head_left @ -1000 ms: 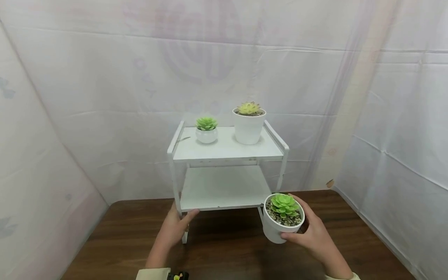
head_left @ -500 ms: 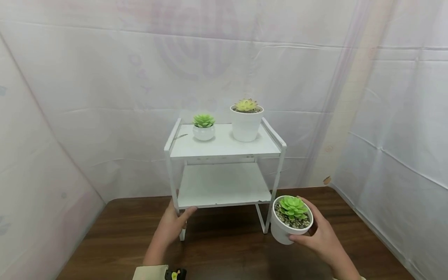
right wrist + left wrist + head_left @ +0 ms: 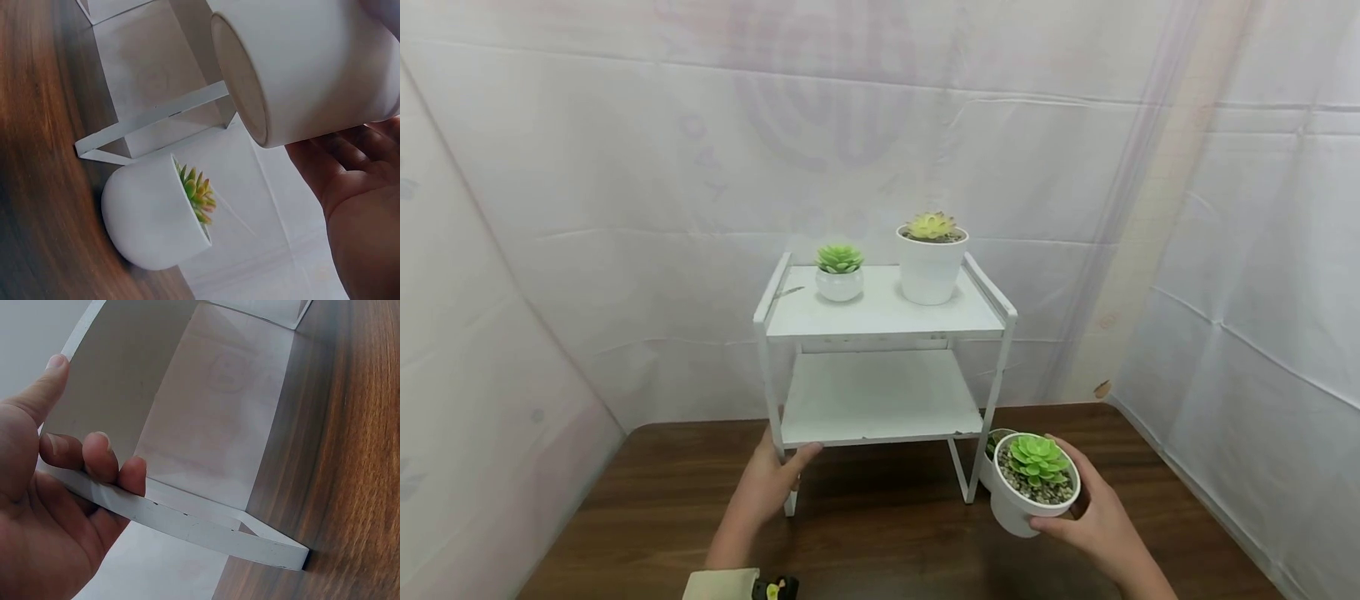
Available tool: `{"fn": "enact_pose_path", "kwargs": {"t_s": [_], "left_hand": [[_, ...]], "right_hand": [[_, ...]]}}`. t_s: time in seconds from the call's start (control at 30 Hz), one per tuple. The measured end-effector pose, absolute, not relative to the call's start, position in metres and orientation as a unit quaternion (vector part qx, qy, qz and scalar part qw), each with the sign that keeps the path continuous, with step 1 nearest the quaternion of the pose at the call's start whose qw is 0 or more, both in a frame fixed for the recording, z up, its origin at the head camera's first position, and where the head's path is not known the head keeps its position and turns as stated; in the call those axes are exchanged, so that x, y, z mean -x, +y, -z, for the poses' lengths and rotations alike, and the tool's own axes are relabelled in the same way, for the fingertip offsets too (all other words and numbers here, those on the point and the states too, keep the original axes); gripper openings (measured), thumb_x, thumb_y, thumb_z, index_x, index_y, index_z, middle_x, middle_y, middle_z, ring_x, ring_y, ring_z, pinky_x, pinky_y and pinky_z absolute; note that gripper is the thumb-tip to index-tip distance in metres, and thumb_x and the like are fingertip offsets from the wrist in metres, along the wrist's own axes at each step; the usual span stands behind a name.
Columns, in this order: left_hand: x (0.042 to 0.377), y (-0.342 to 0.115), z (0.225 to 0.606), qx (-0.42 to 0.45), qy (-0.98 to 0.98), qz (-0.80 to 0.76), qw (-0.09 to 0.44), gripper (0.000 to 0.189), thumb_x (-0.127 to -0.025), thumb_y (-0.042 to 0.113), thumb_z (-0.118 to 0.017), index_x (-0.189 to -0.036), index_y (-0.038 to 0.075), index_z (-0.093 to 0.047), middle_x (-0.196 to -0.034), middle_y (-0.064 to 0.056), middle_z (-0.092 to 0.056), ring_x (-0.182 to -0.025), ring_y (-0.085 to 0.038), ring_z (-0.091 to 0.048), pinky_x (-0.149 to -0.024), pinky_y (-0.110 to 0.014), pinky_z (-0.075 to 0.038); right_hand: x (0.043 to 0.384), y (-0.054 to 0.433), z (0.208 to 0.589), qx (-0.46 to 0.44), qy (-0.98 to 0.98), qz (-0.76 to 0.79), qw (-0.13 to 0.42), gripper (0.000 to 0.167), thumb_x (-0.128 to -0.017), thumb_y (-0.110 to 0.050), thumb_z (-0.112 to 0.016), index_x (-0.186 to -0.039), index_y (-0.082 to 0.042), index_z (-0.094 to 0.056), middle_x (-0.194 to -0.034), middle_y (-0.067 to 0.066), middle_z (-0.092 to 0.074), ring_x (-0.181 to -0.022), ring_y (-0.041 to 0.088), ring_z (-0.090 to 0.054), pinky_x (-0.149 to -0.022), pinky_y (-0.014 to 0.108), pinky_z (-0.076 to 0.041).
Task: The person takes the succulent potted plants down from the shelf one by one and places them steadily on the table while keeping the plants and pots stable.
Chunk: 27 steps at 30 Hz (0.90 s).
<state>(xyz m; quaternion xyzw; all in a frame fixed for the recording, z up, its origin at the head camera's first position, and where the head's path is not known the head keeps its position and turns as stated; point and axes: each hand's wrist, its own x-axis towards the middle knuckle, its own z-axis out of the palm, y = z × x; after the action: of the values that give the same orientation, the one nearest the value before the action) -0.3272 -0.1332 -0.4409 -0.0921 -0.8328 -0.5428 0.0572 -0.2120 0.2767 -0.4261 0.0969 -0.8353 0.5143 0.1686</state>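
Observation:
A white two-tier shelf [image 3: 880, 396] stands on the wooden table. My left hand [image 3: 765, 487] grips its front left leg; in the left wrist view the fingers [image 3: 100, 456] curl round the white frame. To the right of the shelf, my right hand [image 3: 1093, 517] holds a white flowerpot [image 3: 1018, 510] with a bright green succulent [image 3: 1039, 460] and pebbles. That pot is tilted and raised off the table, as the right wrist view shows. Behind it, a rounded white pot [image 3: 150, 212] with a reddish-green succulent [image 3: 199, 197] sits on the table beside the shelf leg, mostly hidden in the head view.
On the top shelf, a small round pot [image 3: 839, 285] with a green succulent stands left of a taller white pot [image 3: 929, 271] with a yellowish one. White sheeting [image 3: 662, 208] hangs behind and at both sides. The brown table [image 3: 880, 550] extends in front.
My right hand has moved the held flowerpot to the right and slightly nearer, uncovering the shelf's right leg and part of the pot behind. The left hand keeps its grip on the shelf.

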Motion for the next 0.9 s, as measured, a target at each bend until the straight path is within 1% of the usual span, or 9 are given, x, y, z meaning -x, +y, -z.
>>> {"fn": "enact_pose_path", "kwargs": {"t_s": [0.03, 0.13, 0.17, 0.27, 0.4, 0.63, 0.73, 0.83, 0.9], "left_hand": [[0.327, -0.133, 0.441, 0.092, -0.833, 0.543, 0.056, 0.086, -0.085, 0.055, -0.065, -0.152, 0.023, -0.021, -0.122, -0.014, -0.058, -0.08, -0.022, -0.058, -0.062, -0.037, -0.054], [0.328, -0.134, 0.442, 0.093, -0.833, 0.542, 0.058, 0.085, -0.085, 0.056, -0.065, -0.152, 0.026, -0.021, -0.123, -0.012, -0.058, -0.082, -0.024, -0.058, -0.063, -0.037, -0.054], [0.328, -0.135, 0.442, 0.096, -0.835, 0.539, 0.06, 0.085, -0.085, 0.056, -0.064, -0.152, 0.026, -0.021, -0.127, -0.011, -0.057, -0.087, -0.025, -0.059, -0.065, -0.036, -0.054], [0.329, -0.135, 0.443, 0.11, -0.838, 0.529, 0.072, 0.085, -0.086, 0.057, -0.063, -0.153, 0.026, -0.021, -0.143, -0.008, -0.048, -0.109, -0.027, -0.058, -0.078, -0.04, -0.054], [0.33, -0.136, 0.443, 0.119, -0.841, 0.523, 0.078, 0.086, -0.086, 0.058, -0.062, -0.153, 0.024, -0.02, -0.148, -0.007, -0.044, -0.123, -0.029, -0.053, -0.092, -0.049, -0.051], [0.33, -0.135, 0.442, 0.118, -0.841, 0.521, 0.081, 0.085, -0.086, 0.058, -0.062, -0.153, 0.024, -0.022, -0.146, -0.007, -0.046, -0.116, -0.028, -0.055, -0.086, -0.044, -0.052], [0.331, -0.135, 0.442, 0.12, -0.841, 0.521, 0.081, 0.086, -0.086, 0.057, -0.062, -0.153, 0.023, -0.021, -0.148, -0.008, -0.045, -0.122, -0.029, -0.054, -0.092, -0.049, -0.051], [0.331, -0.135, 0.442, 0.119, -0.841, 0.521, 0.08, 0.086, -0.087, 0.056, -0.063, -0.153, 0.022, -0.02, -0.149, -0.008, -0.043, -0.125, -0.028, -0.052, -0.093, -0.049, -0.05], [0.33, -0.135, 0.442, 0.116, -0.839, 0.526, 0.075, 0.085, -0.087, 0.055, -0.063, -0.153, 0.024, -0.021, -0.147, -0.008, -0.045, -0.117, -0.028, -0.055, -0.085, -0.044, -0.053]], "right_hand": [[0.212, 0.277, 0.427, -0.098, -0.834, -0.516, 0.168, 0.097, -0.068, -0.001, -0.085, -0.149, -0.015, -0.033, -0.128, -0.023, -0.047, -0.109, -0.007, -0.053, -0.082, 0.016, -0.05], [0.212, 0.278, 0.429, -0.099, -0.831, -0.521, 0.168, 0.096, -0.069, 0.001, -0.084, -0.149, -0.012, -0.032, -0.128, -0.022, -0.047, -0.108, -0.007, -0.053, -0.082, 0.015, -0.051], [0.212, 0.279, 0.43, -0.097, -0.83, -0.523, 0.168, 0.096, -0.068, 0.001, -0.084, -0.149, -0.01, -0.032, -0.128, -0.022, -0.047, -0.108, -0.007, -0.053, -0.082, 0.015, -0.051], [0.211, 0.281, 0.434, -0.091, -0.831, -0.522, 0.168, 0.096, -0.069, 0.002, -0.084, -0.148, -0.007, -0.032, -0.127, -0.022, -0.047, -0.107, -0.008, -0.053, -0.082, 0.014, -0.051], [0.211, 0.286, 0.439, -0.091, -0.83, -0.522, 0.171, 0.095, -0.068, 0.003, -0.084, -0.147, -0.005, -0.032, -0.126, -0.021, -0.048, -0.106, -0.008, -0.053, -0.081, 0.014, -0.051], [0.212, 0.29, 0.446, -0.089, -0.829, -0.528, 0.164, 0.093, -0.07, 0.004, -0.082, -0.147, -0.003, -0.03, -0.128, -0.022, -0.047, -0.107, -0.009, -0.053, -0.081, 0.014, -0.051], [0.212, 0.29, 0.448, -0.073, -0.83, -0.531, 0.153, 0.093, -0.071, 0.001, -0.083, -0.147, -0.005, -0.031, -0.127, -0.022, -0.046, -0.107, -0.009, -0.052, -0.08, 0.015, -0.052], [0.212, 0.289, 0.45, -0.06, -0.832, -0.532, 0.143, 0.093, -0.071, -0.002, -0.084, -0.148, -0.007, -0.031, -0.127, -0.021, -0.045, -0.108, -0.01, -0.051, -0.08, 0.016, -0.052], [0.212, 0.289, 0.452, -0.055, -0.833, -0.531, 0.144, 0.093, -0.071, -0.003, -0.084, -0.147, -0.009, -0.032, -0.127, -0.021, -0.046, -0.108, -0.01, -0.05, -0.081, 0.017, -0.052]]}}
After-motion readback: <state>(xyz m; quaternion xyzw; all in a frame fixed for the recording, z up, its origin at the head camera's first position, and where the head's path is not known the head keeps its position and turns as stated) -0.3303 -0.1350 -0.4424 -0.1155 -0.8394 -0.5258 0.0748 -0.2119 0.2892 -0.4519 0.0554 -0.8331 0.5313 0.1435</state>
